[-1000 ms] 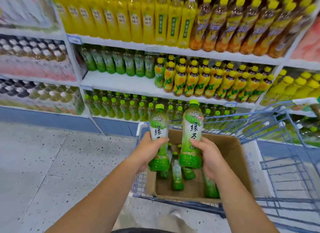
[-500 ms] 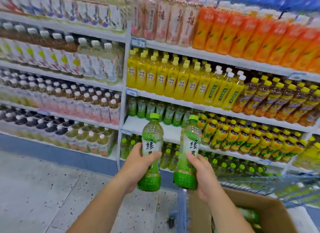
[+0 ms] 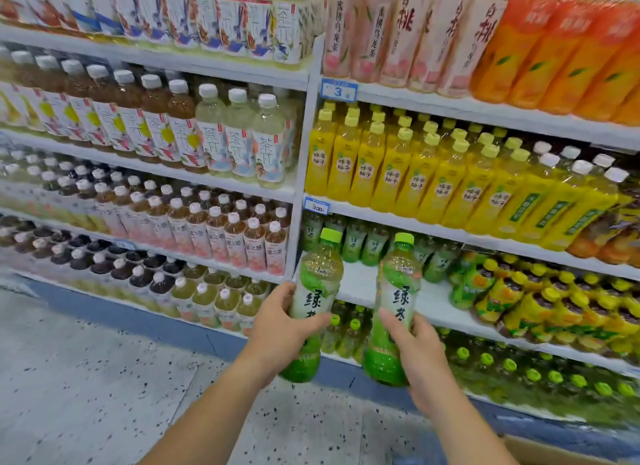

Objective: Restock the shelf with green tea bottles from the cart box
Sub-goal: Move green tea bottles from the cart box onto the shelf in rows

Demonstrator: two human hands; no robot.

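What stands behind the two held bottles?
A back row of green tea bottles on a partly bare shelf. The left bottle and right bottle cover parts of that row, so its count is hidden.

A shop: shelves (image 3: pixel 360 284) packed with bottled drinks (image 3: pixel 391 174), seemingly price tags (image 3: pixel 338 90).

A: Box (image 3: pixel 554 453)?
B: Just a cardboard corner, cropped by the bottom edge.
A: Held labels?
B: Left grip (image 3: pixel 280 329) covers the left bottle (image 3: pixel 320 274) mid-label. Right grip (image 3: pixel 420 357) hides the right bottle (image 3: pixel 398 277) lower side.
A: Shelf?
B: Back green tea row (image 3: pixel 353 245) is partly behind both; print unreadable. Top-row bottles (image 3: pixel 408 32) are cropped above. Far-right bottles (image 3: pixel 554 378) are smeared.
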